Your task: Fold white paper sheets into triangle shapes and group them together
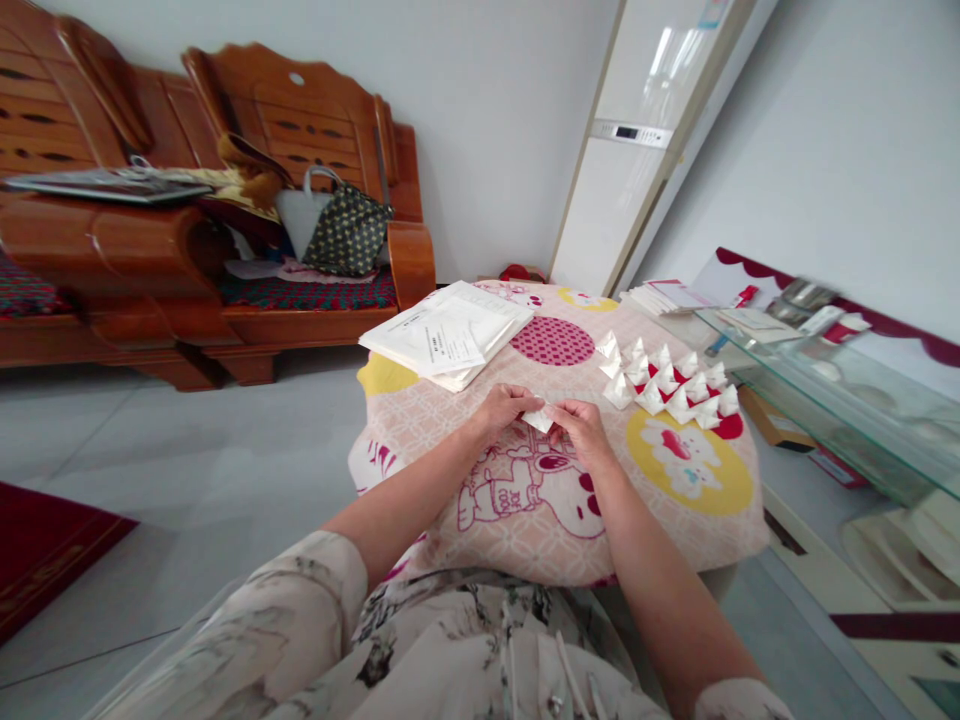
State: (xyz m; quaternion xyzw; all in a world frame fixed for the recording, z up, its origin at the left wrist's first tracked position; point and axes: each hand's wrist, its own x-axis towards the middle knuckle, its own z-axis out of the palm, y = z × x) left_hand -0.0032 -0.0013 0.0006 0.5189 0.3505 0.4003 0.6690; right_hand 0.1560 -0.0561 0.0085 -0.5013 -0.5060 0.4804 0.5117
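Pinching white paper (537,421) between them, left hand (498,409) and right hand (585,426) seemingly hold its upper edge.

1. The person's left hand (501,412) and right hand (584,424) pinch a small white folded-paper piece (538,420) over a table draped with a pale pink patterned cloth (427,425).
2. Beyond the left hand lies a stack of white printed sheets (431,335).
3. Right of the right hand, pointed white folded-paper shapes (651,398) stand clustered.
4. A black patterned bag (349,232) rests on a carved brown wooden sofa (319,125).
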